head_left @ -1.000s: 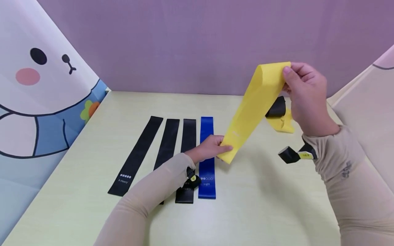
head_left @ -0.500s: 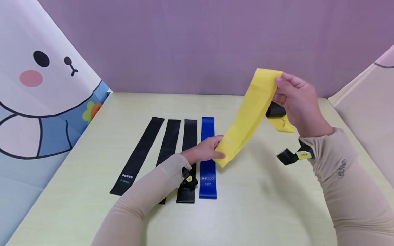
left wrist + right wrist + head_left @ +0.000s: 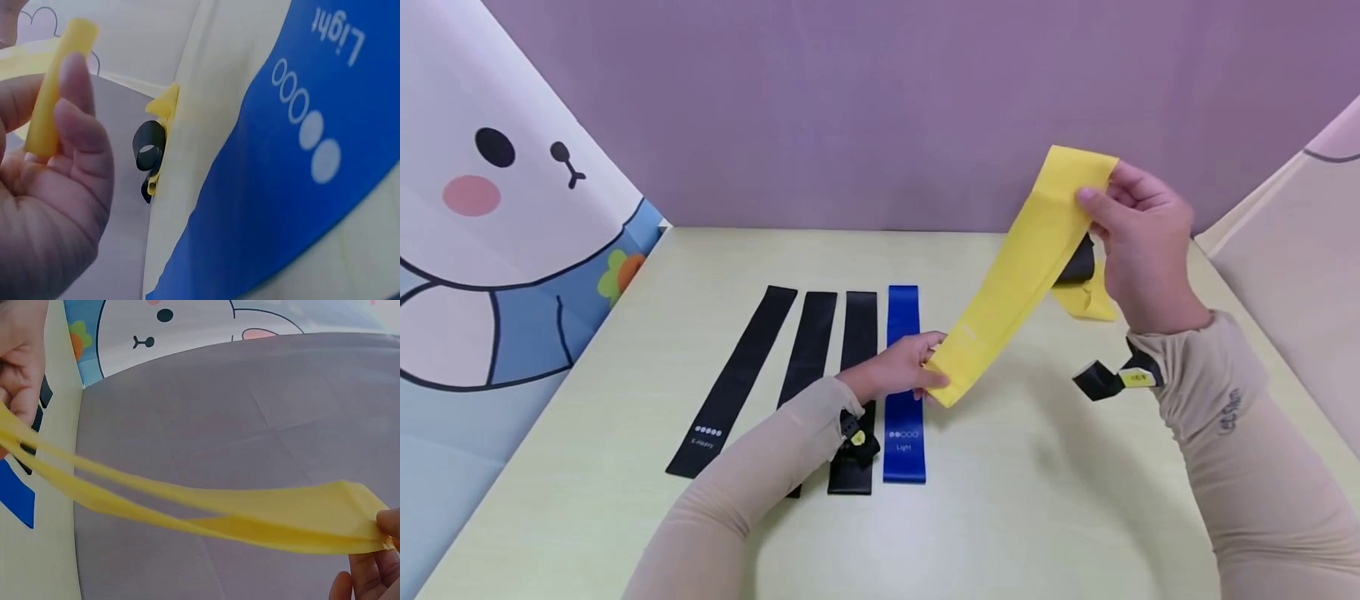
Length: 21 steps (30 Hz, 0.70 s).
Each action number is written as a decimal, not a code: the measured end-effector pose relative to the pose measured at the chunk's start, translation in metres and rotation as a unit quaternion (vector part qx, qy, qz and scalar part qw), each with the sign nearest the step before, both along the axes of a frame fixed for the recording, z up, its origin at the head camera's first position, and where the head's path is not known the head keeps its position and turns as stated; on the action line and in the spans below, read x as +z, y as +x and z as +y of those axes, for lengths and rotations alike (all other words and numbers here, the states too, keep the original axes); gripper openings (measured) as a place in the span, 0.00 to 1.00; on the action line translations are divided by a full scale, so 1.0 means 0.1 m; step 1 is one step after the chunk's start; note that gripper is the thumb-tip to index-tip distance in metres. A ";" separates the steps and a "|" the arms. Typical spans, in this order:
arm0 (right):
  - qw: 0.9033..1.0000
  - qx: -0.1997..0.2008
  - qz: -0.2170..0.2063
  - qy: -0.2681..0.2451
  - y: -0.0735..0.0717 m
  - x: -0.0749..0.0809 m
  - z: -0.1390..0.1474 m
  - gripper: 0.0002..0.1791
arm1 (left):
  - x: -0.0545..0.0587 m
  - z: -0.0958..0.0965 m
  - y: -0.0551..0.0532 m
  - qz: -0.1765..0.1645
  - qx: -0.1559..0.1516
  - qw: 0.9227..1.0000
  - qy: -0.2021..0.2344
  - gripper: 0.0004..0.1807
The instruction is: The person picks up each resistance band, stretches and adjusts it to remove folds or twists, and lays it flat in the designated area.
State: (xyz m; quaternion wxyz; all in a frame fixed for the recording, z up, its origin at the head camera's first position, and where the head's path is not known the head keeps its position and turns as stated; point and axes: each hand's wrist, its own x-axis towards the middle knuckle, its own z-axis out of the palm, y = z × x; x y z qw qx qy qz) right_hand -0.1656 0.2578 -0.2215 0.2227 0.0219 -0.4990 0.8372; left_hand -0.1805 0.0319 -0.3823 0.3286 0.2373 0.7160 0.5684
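A yellow resistance band (image 3: 1011, 267) stretches slantwise above the table between my two hands. My left hand (image 3: 895, 367) pinches its lower end, over the blue resistance band (image 3: 903, 417) marked Light. In the left wrist view thumb and fingers close round the folded yellow end (image 3: 50, 94). Higher up and to the right, my right hand (image 3: 1150, 233) pinches the upper end between thumb and fingers. The right wrist view shows the loop's two layers (image 3: 206, 506) standing slightly apart along the middle.
Three black resistance bands lie left of the blue one, the leftmost (image 3: 730, 383) marked X-Heavy; my left forearm covers parts of the others. At the back right, a black rolled piece (image 3: 1078, 262) sits by crumpled yellow material (image 3: 1090, 302). A purple cloth (image 3: 850, 117) stands behind the table.
My right hand and the band's upper end dipped left, then rose back right. The left hand shifted slightly down and left, still pinching the lower end. The laid-out bands stay put.
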 end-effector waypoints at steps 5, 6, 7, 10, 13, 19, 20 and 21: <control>0.999 0.038 -0.004 0.014 -0.09 -0.08 0.01 0.13 | 0.02 -0.02 0.06 -0.013 0.015 1.000 0.017 0.35; 0.999 0.043 -0.014 0.020 -0.11 -0.10 0.01 0.12 | 0.02 -0.02 0.08 -0.012 0.014 1.000 0.019 0.38; 0.998 0.049 -0.025 0.023 -0.14 -0.12 0.02 0.12 | 0.03 -0.03 0.09 -0.008 0.013 1.000 0.020 0.41; 0.995 0.064 -0.070 0.025 -0.25 -0.20 0.04 0.10 | 0.04 -0.04 0.15 0.011 0.004 1.000 0.026 0.48; 0.989 0.092 -0.116 0.016 -0.36 -0.30 0.07 0.09 | 0.05 -0.04 0.19 0.053 -0.006 0.999 0.000 0.45; 0.964 0.188 -0.188 -0.024 -0.48 -0.56 0.13 0.07 | 0.05 -0.08 0.22 0.092 -0.013 0.994 -0.059 0.33; 0.959 0.199 -0.200 -0.031 -0.49 -0.61 0.13 0.08 | 0.05 -0.08 0.21 0.084 -0.012 0.995 -0.058 0.32; 0.955 0.206 -0.212 -0.032 -0.50 -0.66 0.13 0.10 | 0.04 -0.09 0.21 0.078 -0.010 0.995 -0.057 0.30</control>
